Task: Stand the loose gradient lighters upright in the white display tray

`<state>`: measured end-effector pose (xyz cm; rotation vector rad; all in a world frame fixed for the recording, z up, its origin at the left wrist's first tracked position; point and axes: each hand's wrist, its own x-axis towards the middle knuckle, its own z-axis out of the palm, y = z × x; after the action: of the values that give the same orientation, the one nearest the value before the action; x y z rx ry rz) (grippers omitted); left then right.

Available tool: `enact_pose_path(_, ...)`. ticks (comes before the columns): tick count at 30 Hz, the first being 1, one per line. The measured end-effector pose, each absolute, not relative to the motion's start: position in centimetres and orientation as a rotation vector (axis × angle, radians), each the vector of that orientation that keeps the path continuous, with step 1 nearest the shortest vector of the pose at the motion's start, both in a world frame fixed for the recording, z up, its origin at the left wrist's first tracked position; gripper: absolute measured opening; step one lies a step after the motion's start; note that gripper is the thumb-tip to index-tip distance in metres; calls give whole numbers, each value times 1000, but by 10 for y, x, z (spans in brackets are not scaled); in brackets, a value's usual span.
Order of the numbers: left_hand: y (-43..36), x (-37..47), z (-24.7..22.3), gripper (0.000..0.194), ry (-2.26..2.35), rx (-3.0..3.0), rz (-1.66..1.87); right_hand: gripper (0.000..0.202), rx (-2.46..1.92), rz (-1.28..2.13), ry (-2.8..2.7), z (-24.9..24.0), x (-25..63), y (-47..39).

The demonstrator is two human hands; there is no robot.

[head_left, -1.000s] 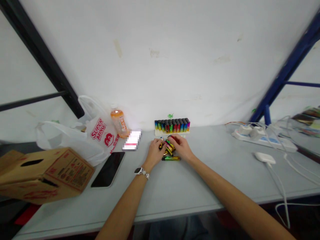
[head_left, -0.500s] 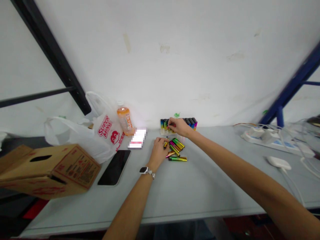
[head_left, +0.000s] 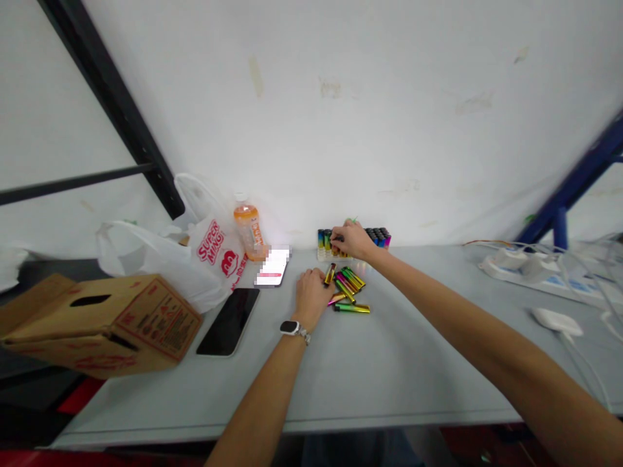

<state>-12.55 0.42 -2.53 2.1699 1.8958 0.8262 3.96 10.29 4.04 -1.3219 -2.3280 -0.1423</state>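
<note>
A clear tray [head_left: 324,255] holds several upright metallic lighters [head_left: 380,237] with black tops, in rainbow colours, against the wall. My right hand [head_left: 355,239] is over the tray's left half, its fingers pinched on the dark end of a lighter [head_left: 339,239]; the rest of that lighter is partly hidden. On the table just in front, my left hand [head_left: 312,293] has its fingertips closed on a tilted gold lighter [head_left: 329,274]. Beside those fingers lies a loose pile of green, gold and pink lighters [head_left: 346,285]. One green-yellow lighter [head_left: 353,309] lies flat nearest me.
Left of my hands lie a black phone [head_left: 228,322] and another phone with a lit, blurred screen [head_left: 272,267]. Behind them stand an orange drink bottle [head_left: 250,230], a white plastic bag [head_left: 195,272] and a cardboard box [head_left: 107,324]. A power strip [head_left: 540,275] and white charger [head_left: 557,321] sit right.
The view has shifted slightly, so everything sits a little further right. The lighter at my left fingertips now shows more plainly and stands more upright. My right hand remains at the tray.
</note>
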Motion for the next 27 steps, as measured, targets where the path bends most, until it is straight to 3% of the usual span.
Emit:
enact_pose_path(7, 4, -122, -23, 17, 1958, 2231, 699, 17, -1338, -107, -2436, 47, 51, 109)
enact_pose_path(20, 9, -124, -20, 13, 1603, 1890, 1246, 32, -1384, -353, -2408, 38, 40, 96)
enact_pose_path(27, 7, -131, -13, 23, 1576, 1667, 1409, 36, -1385, -365, -2450, 39, 40, 81)
